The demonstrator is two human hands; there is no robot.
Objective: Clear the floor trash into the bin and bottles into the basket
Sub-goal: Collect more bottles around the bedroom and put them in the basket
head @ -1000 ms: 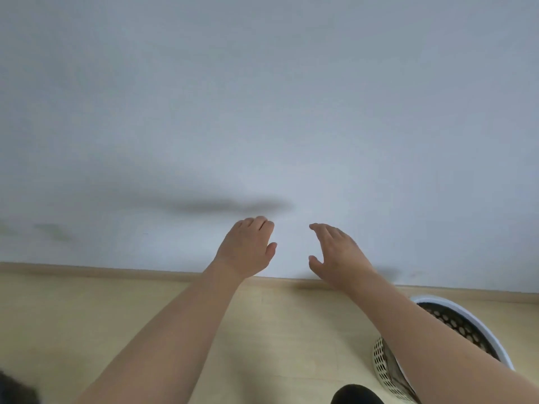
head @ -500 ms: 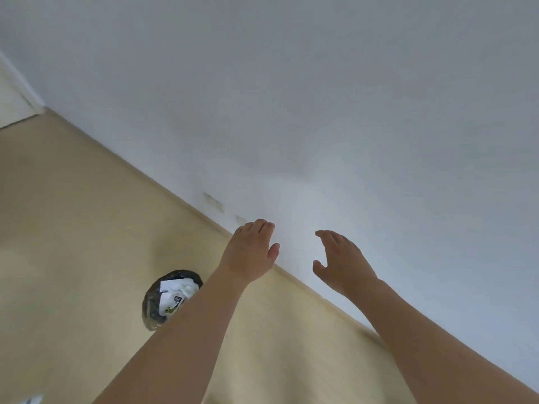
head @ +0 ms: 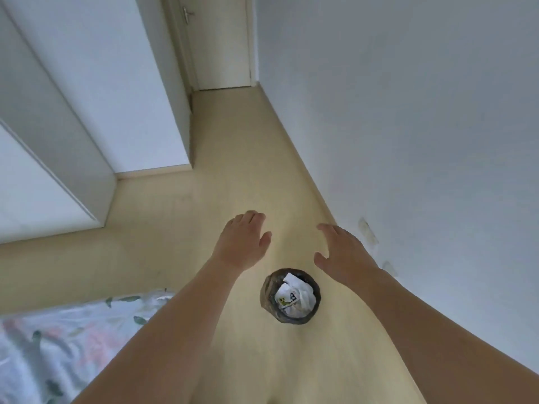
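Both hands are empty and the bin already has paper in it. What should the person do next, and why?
Probably look around the floor for more trash or a bottle. The left hand and right hand are open and hold nothing, the bin between the arms already holds crumpled paper, and no loose trash, bottle or basket shows in this view.
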